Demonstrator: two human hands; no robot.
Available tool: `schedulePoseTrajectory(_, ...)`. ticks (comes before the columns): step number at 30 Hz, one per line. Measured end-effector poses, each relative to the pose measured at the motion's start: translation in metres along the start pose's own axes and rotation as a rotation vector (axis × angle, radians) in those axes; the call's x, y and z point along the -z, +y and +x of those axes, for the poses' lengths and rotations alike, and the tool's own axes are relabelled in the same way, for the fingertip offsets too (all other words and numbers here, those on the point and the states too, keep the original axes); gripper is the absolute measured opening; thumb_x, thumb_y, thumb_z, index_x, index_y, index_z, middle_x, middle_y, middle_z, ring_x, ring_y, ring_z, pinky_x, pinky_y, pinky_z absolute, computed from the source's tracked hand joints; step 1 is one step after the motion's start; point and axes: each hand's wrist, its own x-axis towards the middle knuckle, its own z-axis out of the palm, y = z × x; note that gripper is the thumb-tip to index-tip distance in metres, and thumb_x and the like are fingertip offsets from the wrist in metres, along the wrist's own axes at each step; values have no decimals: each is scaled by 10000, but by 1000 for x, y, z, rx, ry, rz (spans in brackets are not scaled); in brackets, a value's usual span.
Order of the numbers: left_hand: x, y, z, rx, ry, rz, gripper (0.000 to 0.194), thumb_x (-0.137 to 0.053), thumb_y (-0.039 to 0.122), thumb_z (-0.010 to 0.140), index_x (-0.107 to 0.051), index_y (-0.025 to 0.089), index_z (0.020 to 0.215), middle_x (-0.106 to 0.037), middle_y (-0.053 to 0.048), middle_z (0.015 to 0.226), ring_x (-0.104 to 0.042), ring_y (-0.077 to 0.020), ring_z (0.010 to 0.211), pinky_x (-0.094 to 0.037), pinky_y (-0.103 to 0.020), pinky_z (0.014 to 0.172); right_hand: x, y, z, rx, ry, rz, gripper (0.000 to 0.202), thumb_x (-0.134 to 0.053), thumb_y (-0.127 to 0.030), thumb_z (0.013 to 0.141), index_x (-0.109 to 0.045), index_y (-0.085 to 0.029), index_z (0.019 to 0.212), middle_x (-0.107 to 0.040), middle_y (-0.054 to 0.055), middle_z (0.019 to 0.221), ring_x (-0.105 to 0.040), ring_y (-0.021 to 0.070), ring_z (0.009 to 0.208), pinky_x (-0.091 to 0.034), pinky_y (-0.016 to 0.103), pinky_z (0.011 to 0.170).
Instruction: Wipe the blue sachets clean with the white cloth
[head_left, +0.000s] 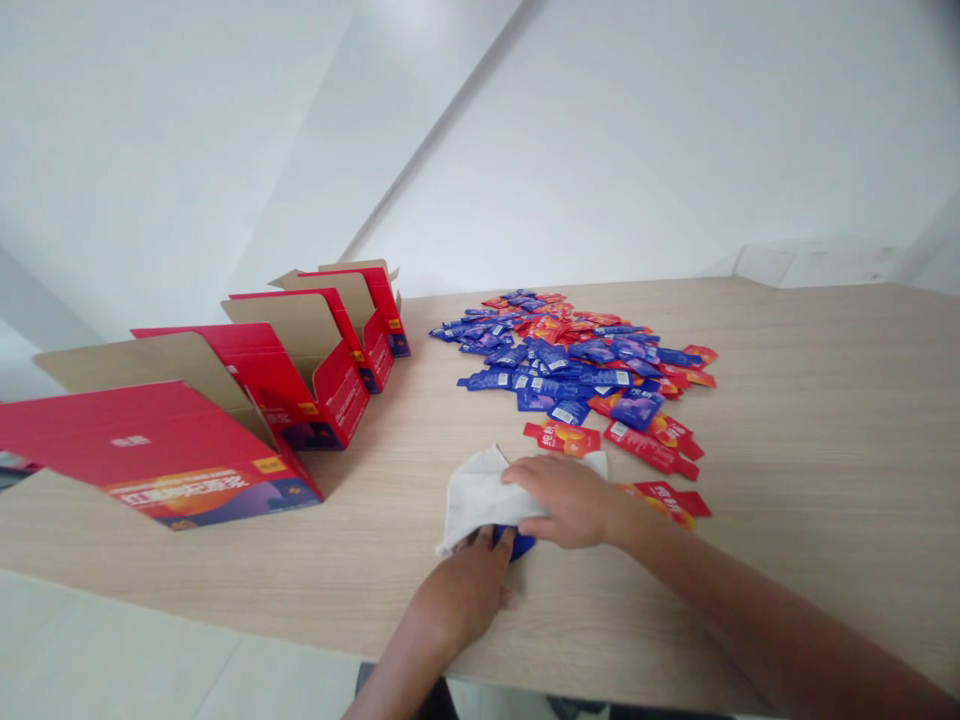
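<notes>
A whitish cloth (474, 495) lies spread on the near middle of the table, partly over a blue sachet (523, 547). My right hand (562, 495) is closed on the cloth from above, its thumb at the near edge. Fingers of my left hand (466, 585) press on the blue sachet, the fingertips partly hidden below the cloth's edge. Just beyond the cloth lies a red sachet (564, 438) with orange fruit printed on it. More red sachets (664, 503) lie beside my right wrist.
A loose heap of blue and red sachets (555, 362) covers the table's far middle. On the left, several red cartons with raised flaps stand in a row, the nearest carton (217, 495) being the largest in view. A white wall (637, 150) rises behind the wooden table (810, 420).
</notes>
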Motion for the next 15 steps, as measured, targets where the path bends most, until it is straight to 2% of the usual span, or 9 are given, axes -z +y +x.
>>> schedulePoseTrajectory(2,-1,0,0,5,14,21,659,-507,168,794,-296,67,1410,-258,-210,1506,-220,-313,1392,-261,-413,1120,-15,-6,9,16,-38,17,593,-599,-438,814,-408,-262,1348,-529,97,1276,-478,271,1144,-338,413,942)
schedulePoseTrajectory(5,-2,2,2,34,28,61,666,-466,137,800,-245,46,1422,-237,-211,1514,-206,-314,1395,-282,-403,1109,-28,-5,19,-34,-60,-44,403,-554,-396,859,-512,-323,1253,-579,81,1155,-502,285,1094,-355,431,884)
schedulePoseTrajectory(7,-4,4,3,57,33,89,685,-456,101,790,-218,55,1430,-228,-210,1517,-229,-332,1384,-336,-413,1077,-31,0,23,-84,-61,-93,296,-545,-335,862,-574,-298,1154,-600,79,1059,-528,280,1035,-366,414,842)
schedulePoseTrajectory(11,-9,8,1,92,55,137,634,-337,31,807,-222,61,1430,-251,-205,1508,-318,-338,1348,-397,-449,1026,-27,13,24,-202,-4,-146,216,-518,-262,851,-585,-210,1049,-611,90,992,-558,253,932,-372,372,788)
schedulePoseTrajectory(15,-16,8,0,102,91,171,634,-230,-23,809,-226,87,1433,-259,-177,1512,-324,-305,1351,-393,-441,1032,-14,14,20,-236,107,-92,168,-530,-221,809,-578,-185,966,-606,71,934,-541,224,893,-358,347,793)
